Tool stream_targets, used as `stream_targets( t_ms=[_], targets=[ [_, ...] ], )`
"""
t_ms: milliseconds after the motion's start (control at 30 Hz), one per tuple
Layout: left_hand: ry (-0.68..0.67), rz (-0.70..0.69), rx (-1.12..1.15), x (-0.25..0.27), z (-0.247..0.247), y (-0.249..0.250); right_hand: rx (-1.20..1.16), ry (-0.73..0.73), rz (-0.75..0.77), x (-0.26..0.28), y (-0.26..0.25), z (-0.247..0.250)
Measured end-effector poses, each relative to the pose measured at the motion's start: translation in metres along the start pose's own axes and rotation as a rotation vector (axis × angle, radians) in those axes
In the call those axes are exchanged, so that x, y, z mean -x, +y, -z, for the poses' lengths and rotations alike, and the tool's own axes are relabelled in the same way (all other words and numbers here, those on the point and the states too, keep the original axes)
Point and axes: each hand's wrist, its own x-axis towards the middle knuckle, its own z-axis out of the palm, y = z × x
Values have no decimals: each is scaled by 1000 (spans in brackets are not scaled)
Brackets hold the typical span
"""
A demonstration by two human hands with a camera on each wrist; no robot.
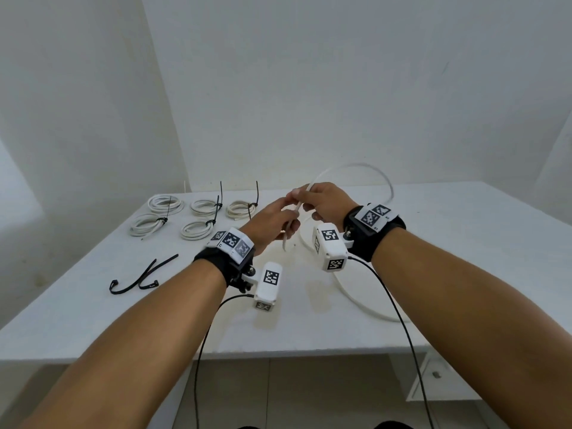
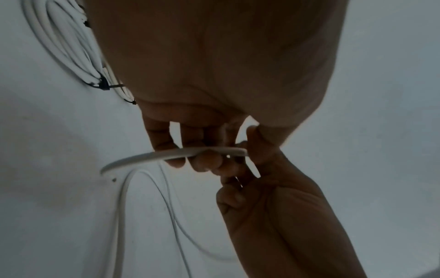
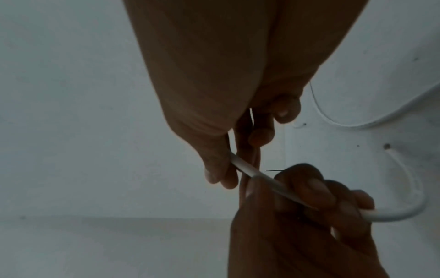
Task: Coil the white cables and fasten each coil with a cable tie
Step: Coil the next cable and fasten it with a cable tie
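A loose white cable (image 1: 356, 166) arcs up behind my hands, and the rest of it trails across the table (image 1: 433, 243) to the front right. Both hands meet above the table's middle. My right hand (image 1: 301, 196) pinches the cable (image 3: 245, 170) between thumb and fingers. Just below it, my left hand (image 1: 289, 219) has its fingers curled round the same cable (image 2: 166, 155), and the short free end (image 1: 286, 243) hangs down from that hand. In the right wrist view the left hand (image 3: 309, 203) grips the cable, which curves away to the right.
Several finished coils (image 1: 165, 204) bound with black ties lie in two rows at the back left. Two loose black cable ties (image 1: 139, 277) lie at the front left. Black sensor leads hang from both wrists over the table's front edge.
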Motion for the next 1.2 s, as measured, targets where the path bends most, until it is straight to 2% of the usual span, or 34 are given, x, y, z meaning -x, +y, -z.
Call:
stream_targets(
  t_ms=[133, 200, 267, 333, 433, 467, 500, 567, 633, 733, 967, 1100, 1200],
  targets=[
    [20, -95, -326, 0, 7, -5, -112, 10, -70, 0, -2, 4],
    [74, -140, -400, -1, 12, -6, 52, 37, -145, 2, -6, 3],
    [134, -187, -460, -2, 16, -7, 368, 50, -141, 3, -11, 1],
    [167, -212, -494, -2, 18, -6, 554, 120, 16, 4, -14, -3],
    [170, -193, -512, -1, 15, 1, 653, 317, 355, 7, -9, -6],
    [174, -191, -504, -1, 13, 4, 713, 340, 428, 7, -6, -6],
    [183, -190, -479, -1, 11, 6, 778, 313, 444, 7, -3, -6],
    [208, -173, -368, -1, 11, 8, 814, 202, 365, 3, 4, -5],
    [219, -142, -213, 1, 14, 7, 654, 151, 308, 2, 4, 0],
    [190, -71, -23, 6, 18, 10, 367, 250, 317, 0, 1, 11],
    [23, 114, 257, 20, 9, 11, 204, 422, 264, -5, 3, 19],
    [-93, 121, 518, 24, 10, 19, 259, 395, 219, -9, 8, 20],
    [-211, 75, 692, 29, 7, 34, 382, 238, 166, -5, 16, 11]
  ],
)
